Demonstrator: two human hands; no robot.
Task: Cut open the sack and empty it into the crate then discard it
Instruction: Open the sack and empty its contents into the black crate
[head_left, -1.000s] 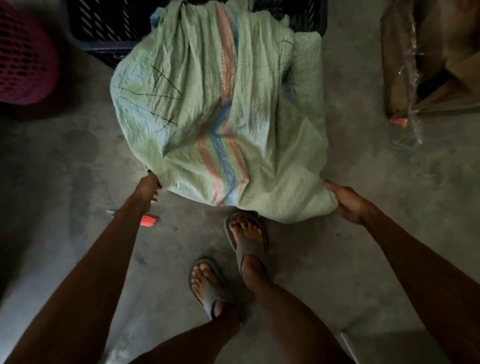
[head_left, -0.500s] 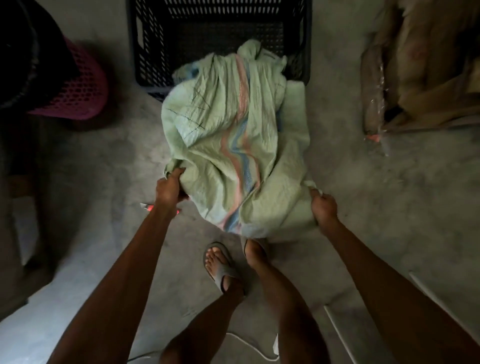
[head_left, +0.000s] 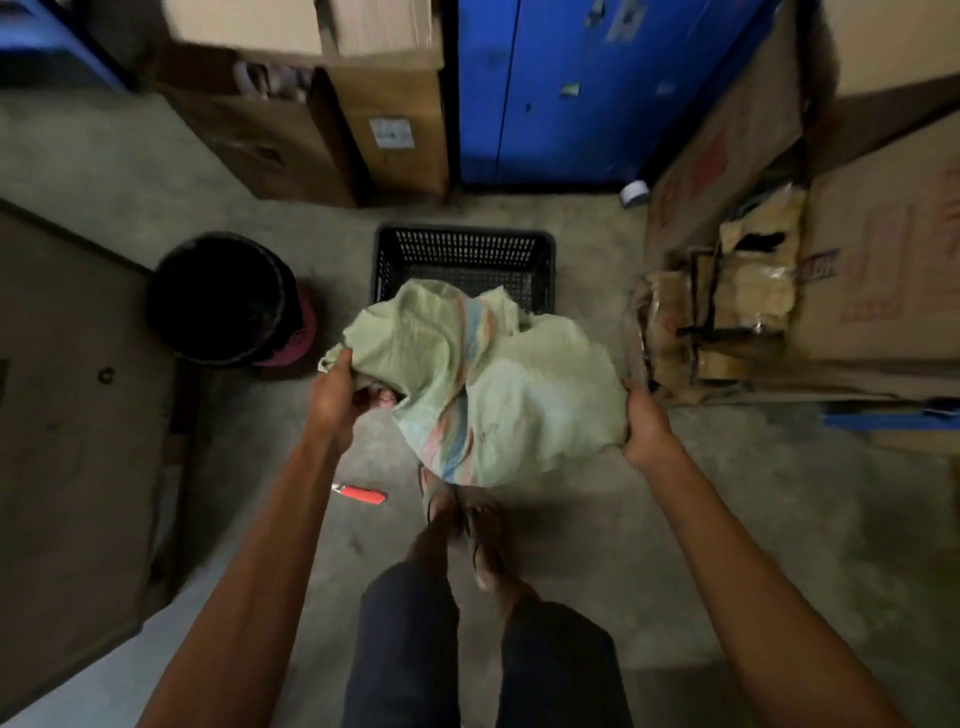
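Sack (head_left: 498, 395) held up, long axis pointing away from the person, far end over the crate's (head_left: 462, 249) near rim. Left hand (head_left: 335, 395) and right hand (head_left: 644, 426) grip its side edges. Boxes (head_left: 727, 332) close on the right, bucket (head_left: 223, 301) on the left.

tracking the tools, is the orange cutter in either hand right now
No, the orange cutter lies on the floor, while the left hand and right hand each grip an edge of the sack.
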